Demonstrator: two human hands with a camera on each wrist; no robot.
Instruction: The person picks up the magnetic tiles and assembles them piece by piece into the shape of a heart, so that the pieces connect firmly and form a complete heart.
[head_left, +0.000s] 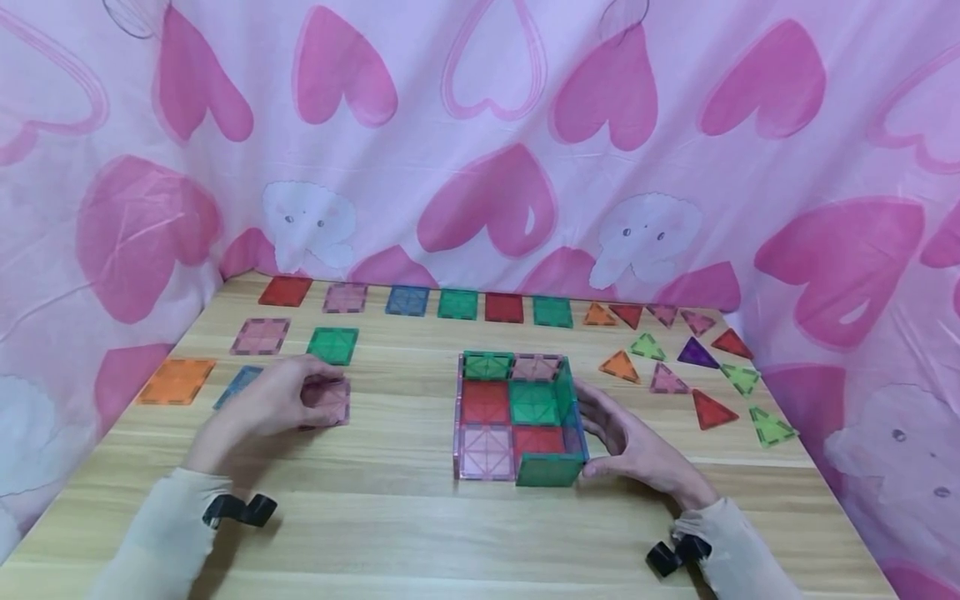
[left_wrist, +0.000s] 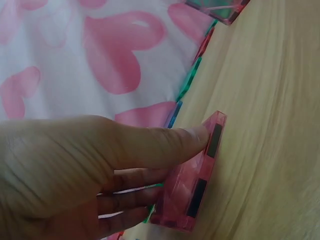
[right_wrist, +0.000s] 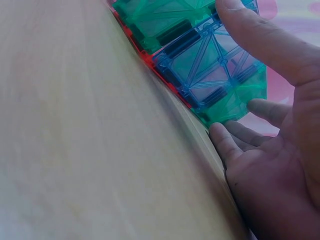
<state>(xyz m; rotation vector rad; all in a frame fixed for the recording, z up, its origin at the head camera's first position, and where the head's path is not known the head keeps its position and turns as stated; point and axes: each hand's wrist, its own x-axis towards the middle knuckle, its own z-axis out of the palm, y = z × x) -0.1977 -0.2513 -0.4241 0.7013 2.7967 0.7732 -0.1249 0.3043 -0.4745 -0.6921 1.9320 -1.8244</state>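
Observation:
My left hand (head_left: pixel 277 400) pinches a pink square magnetic tile (head_left: pixel 337 403) between thumb and fingers; in the left wrist view this tile (left_wrist: pixel 192 187) is tilted on edge, its dark magnets showing. Right of centre stands an open-topped box (head_left: pixel 487 402) of magnetic tiles, with red, green and pink squares for its floor. Green and pink tiles form its back wall, and a green tile (head_left: pixel 547 469) stands at the front right. My right hand (head_left: pixel 637 450) lies along the box's right side, thumb and fingers spread, beside a blue tile (right_wrist: pixel 200 70) in the right wrist view.
Left of the box lie a green square (head_left: pixel 332 346), a pink square (head_left: pixel 260 336), an orange square (head_left: pixel 176 382) and a partly hidden blue square (head_left: pixel 238 385). Several squares line the table's back edge. Several small triangles (head_left: pixel 697 352) lie at the right. A heart-patterned curtain (head_left: pixel 487 200) surrounds the table.

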